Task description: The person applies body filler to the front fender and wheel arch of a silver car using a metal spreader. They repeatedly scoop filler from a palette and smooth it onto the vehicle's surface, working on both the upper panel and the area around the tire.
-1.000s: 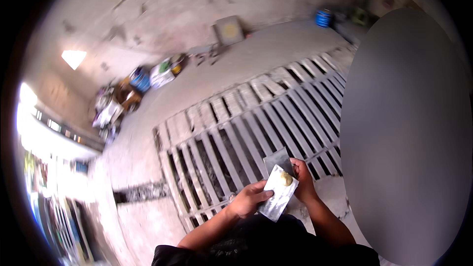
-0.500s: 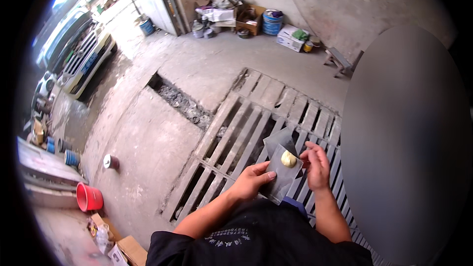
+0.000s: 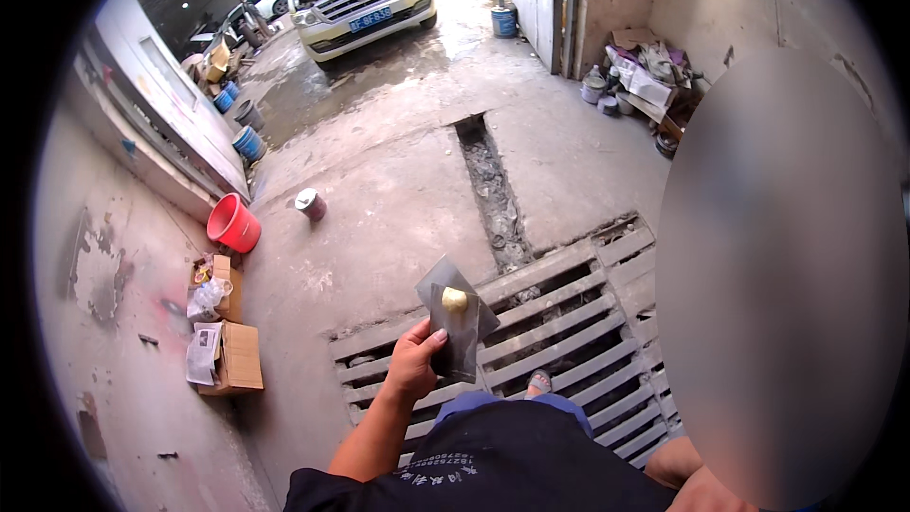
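My left hand [image 3: 413, 358] grips a thin, flat, dark grey plate [image 3: 458, 346] by its near edge, thumb on top. A second thin plate [image 3: 450, 273] lies crossed beneath it, fanned out at an angle. On the upper plate sits a small pale yellow lump [image 3: 454, 301] that looks like putty. Both plates are held above the slatted floor grate [image 3: 569, 339]. Bare skin, apparently my right arm [image 3: 713, 495], shows at the lower right edge; my right hand is hidden behind a large blurred patch.
A narrow rubble-filled trench [image 3: 491, 192] runs away from the grate, which has open gaps. A can [image 3: 310, 205] and red bucket [image 3: 233, 224] stand at the left, with cardboard boxes [image 3: 242, 360] along the wall. A vehicle [image 3: 365, 8] with its bonnet raised is beyond.
The view has swung left, toward the vehicle and doorway. My right hand has moved away from the plates, out of sight; my left hand still holds them with the lump.
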`<state>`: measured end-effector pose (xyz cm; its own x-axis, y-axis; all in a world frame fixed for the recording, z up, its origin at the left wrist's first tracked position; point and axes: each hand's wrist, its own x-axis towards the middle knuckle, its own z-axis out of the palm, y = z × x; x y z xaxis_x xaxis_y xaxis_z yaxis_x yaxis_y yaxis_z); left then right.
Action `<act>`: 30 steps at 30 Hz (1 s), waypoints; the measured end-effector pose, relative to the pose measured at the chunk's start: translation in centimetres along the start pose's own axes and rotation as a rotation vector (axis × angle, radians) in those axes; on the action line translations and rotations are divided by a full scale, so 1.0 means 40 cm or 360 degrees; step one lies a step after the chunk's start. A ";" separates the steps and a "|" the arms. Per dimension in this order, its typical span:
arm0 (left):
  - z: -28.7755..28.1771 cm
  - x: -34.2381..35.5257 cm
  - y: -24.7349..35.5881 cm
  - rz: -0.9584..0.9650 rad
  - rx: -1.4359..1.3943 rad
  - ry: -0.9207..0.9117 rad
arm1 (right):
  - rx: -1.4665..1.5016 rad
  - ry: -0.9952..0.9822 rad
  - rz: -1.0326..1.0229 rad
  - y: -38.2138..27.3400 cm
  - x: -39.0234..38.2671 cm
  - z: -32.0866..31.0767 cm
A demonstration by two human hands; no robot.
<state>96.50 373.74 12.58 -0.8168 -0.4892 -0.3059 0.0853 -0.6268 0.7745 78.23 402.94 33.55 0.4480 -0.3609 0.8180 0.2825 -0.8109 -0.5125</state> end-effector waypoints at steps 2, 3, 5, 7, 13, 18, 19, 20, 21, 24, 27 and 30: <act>-0.003 0.001 0.011 0.0127 0.0007 0.0116 | 0.0120 -0.0112 -0.0071 0.019 0.003 -0.076; -0.001 0.005 0.019 0.0161 -0.0028 0.0153 | 0.0172 -0.0150 -0.0098 0.033 0.010 -0.113; -0.002 0.003 0.047 0.0229 -0.0092 0.0223 | 0.0282 -0.0195 -0.0159 0.071 0.024 -0.176; -0.022 0.009 0.055 0.0290 -0.0143 0.0346 | 0.0389 -0.0210 -0.0206 0.129 0.020 -0.227; -0.160 0.053 0.094 0.0458 -0.0283 0.0590 | 0.0663 -0.0184 -0.0229 0.339 0.067 -0.362; -0.311 0.160 0.190 0.0562 -0.0362 0.0685 | 0.0729 -0.0347 -0.0203 0.556 0.179 -0.491; -0.346 0.188 0.223 0.0577 -0.0393 0.0631 | 0.0734 -0.0379 -0.0199 0.602 0.209 -0.519; -0.374 0.211 0.259 0.0581 -0.0399 0.0620 | 0.0745 -0.0409 -0.0202 0.646 0.246 -0.549; -0.401 0.236 0.295 0.0585 -0.0404 0.0608 | 0.0746 -0.0432 -0.0201 0.686 0.280 -0.576; -0.469 0.301 0.415 0.0583 -0.0394 0.0572 | 0.0760 -0.0483 -0.0207 0.791 0.366 -0.659; -0.516 0.366 0.522 0.0609 -0.0360 0.0592 | 0.0808 -0.0453 -0.0201 0.879 0.412 -0.733; -0.557 0.450 0.626 0.0635 -0.0310 0.0565 | 0.0927 -0.0389 -0.0192 0.989 0.427 -0.837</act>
<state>96.66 335.71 14.14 -0.4607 -0.8638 -0.2038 0.4790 -0.4353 0.7623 68.65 349.28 35.99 0.5452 -0.1120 0.8308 0.7265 -0.4314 -0.5349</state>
